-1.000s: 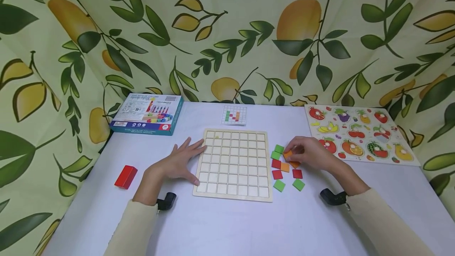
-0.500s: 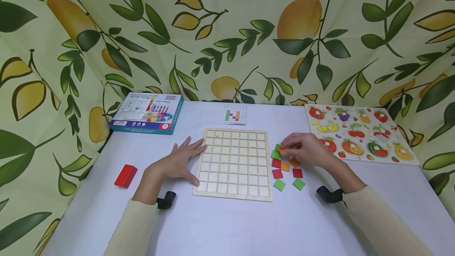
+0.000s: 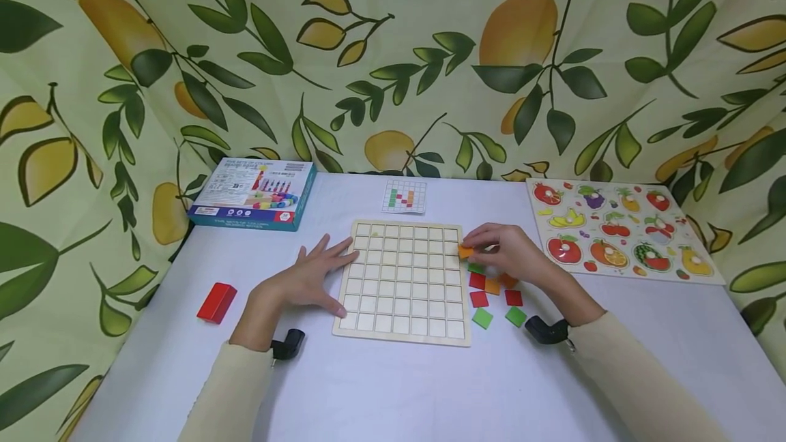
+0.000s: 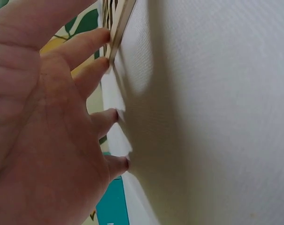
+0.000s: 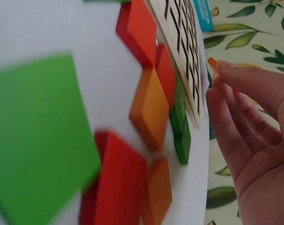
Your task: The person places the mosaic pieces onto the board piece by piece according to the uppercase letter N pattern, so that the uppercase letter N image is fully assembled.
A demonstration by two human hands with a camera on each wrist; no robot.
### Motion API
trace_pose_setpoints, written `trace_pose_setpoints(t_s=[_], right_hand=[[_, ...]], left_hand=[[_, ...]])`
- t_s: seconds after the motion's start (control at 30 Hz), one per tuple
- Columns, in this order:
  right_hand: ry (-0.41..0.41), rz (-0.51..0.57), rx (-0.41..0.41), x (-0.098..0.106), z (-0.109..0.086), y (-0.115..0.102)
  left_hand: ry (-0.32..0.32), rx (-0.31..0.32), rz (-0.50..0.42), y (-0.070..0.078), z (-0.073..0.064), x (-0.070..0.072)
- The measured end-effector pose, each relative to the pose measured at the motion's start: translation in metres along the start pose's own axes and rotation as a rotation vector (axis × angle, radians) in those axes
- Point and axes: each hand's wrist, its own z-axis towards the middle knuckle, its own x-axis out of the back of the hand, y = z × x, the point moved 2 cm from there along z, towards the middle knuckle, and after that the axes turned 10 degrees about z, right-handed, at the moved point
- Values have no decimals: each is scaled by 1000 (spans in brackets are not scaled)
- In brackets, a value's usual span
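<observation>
A pale wooden grid board (image 3: 402,282) lies in the middle of the white table. My left hand (image 3: 303,278) is spread at its left side, thumb and fingertips touching the edge; in the left wrist view two fingertips (image 4: 103,35) meet the board's side. My right hand (image 3: 512,251) pinches an orange square tile (image 3: 466,251) at the board's upper right edge. In the right wrist view, thumb and fingers mostly hide that tile. Loose tiles lie just right of the board, among them a red tile (image 3: 514,299), a green tile (image 3: 482,319) and an orange tile (image 3: 492,286).
A small card with a coloured grid pattern (image 3: 404,197) lies behind the board. A boxed set (image 3: 252,195) stands at the back left, a red block (image 3: 217,303) at the left. A fruit puzzle board (image 3: 620,230) lies at the back right. A patterned cloth hangs behind.
My right hand has lifted the orange tile from among the loose tiles and carried it left to the board's edge. My left hand stays in place.
</observation>
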Motion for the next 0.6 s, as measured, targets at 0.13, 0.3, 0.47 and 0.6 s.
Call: trace_pose_setpoints(t_s=[0.13,0.3,0.47,0.6], right_hand=[[8,17,7,-12,4,-5],[-6,77,-2,-29,14,-14],[-13,93,3,-42,23,-26],[-14,101,11,-50,27,-34]], left_hand=[[-7,-7,2,0,1,1],[-3,-12,4,0,2,2],[-8,-12,-4,1,2,2],[-10,-3,-8,1,2,2]])
